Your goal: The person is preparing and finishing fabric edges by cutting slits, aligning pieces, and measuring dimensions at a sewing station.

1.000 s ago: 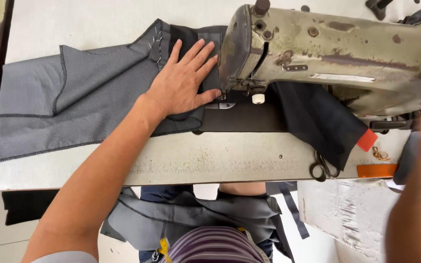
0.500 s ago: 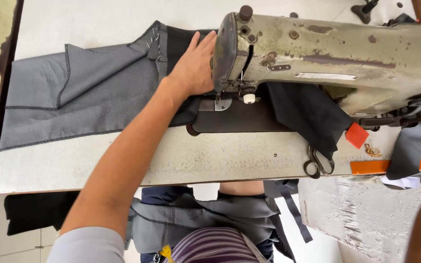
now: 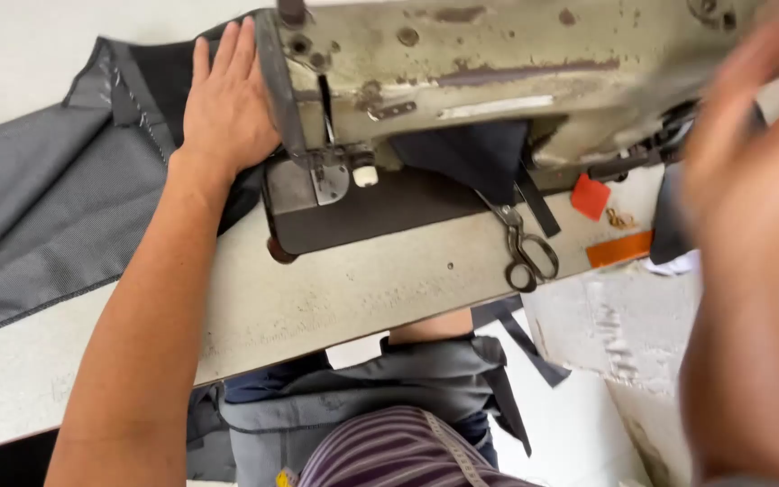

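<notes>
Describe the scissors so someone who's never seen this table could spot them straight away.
Start at the big worn sewing machine. Just below its right half, near the table's front edge, lie the scissors, loops toward the person. They are the only dark metal tool, left of the red tag.

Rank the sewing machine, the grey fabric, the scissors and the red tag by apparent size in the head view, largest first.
1. Sewing machine and grey fabric: alike, both cut off by the frame, so unranked.
2. Scissors.
3. Red tag.

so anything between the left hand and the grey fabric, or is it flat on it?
Nothing visible between them. The left hand lies flat on the grey fabric, right beside the sewing machine head. The right hand is raised and blurred at the right, apart from the fabric.
</notes>
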